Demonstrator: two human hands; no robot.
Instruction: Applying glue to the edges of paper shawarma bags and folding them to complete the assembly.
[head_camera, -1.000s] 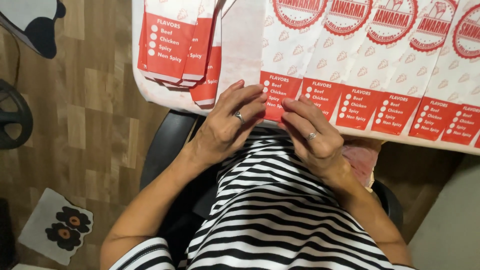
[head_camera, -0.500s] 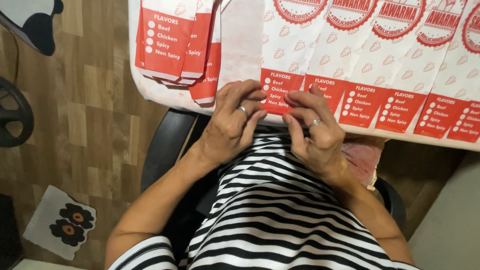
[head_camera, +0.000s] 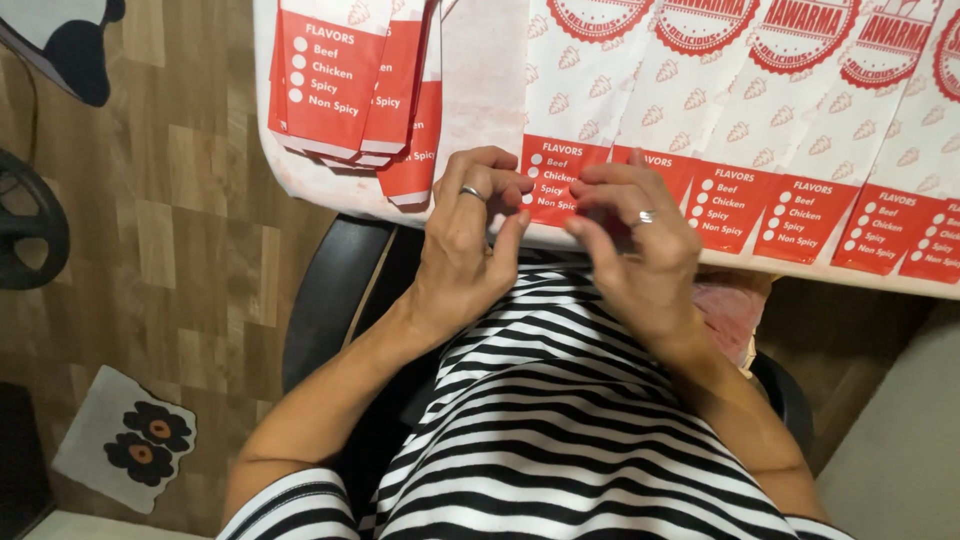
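On the table (head_camera: 470, 80), a stack of paper bags (head_camera: 350, 90) lies left of an overlapping row of bags (head_camera: 760, 120).

A single head-worn camera looks steeply down from close range over the person's striped lap toward the table edge (head_camera: 330, 190) and wooden floor (head_camera: 150, 200); no second view.

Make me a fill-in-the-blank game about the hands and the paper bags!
1. Both hands, left hand and right hand, pinch the red end of one paper bag at the edge of the ____.
2. Each hand wears a ____ on one finger.
3. The person's shirt has black and white ____.
4. A stack of bags lies to the ____ of the hands.

Missing words: table; ring; stripes; left
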